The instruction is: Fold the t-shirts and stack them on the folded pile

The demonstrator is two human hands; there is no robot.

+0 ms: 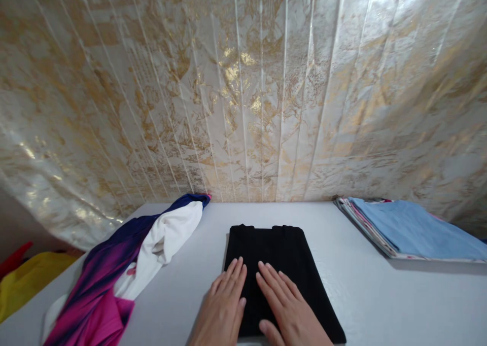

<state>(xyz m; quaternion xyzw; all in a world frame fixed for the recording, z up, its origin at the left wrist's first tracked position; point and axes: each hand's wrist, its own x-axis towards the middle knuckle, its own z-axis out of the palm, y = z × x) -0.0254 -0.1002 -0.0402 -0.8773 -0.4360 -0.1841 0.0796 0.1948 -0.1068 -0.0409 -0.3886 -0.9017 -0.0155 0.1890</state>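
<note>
A black T-shirt (279,249), folded into a neat rectangle, lies flat in front of me with its neckline at the far end. My left hand (224,300) rests palm down along its left edge, fingers stretched forward. On the middle of the shirt lies my right hand (287,303), also palm down, with the thumb apart from the other fingers. Neither hand grips the cloth. The wrists run out of view at the bottom.
The garments stand on a white table (190,290). At the left lie a loose purple and pink garment (102,265) and a white garment (163,234). A folded stack with a light blue garment (414,227) on top is at the right. A gold-patterned curtain (243,92) hangs behind. Yellow cloth (34,275) shows beyond the left edge.
</note>
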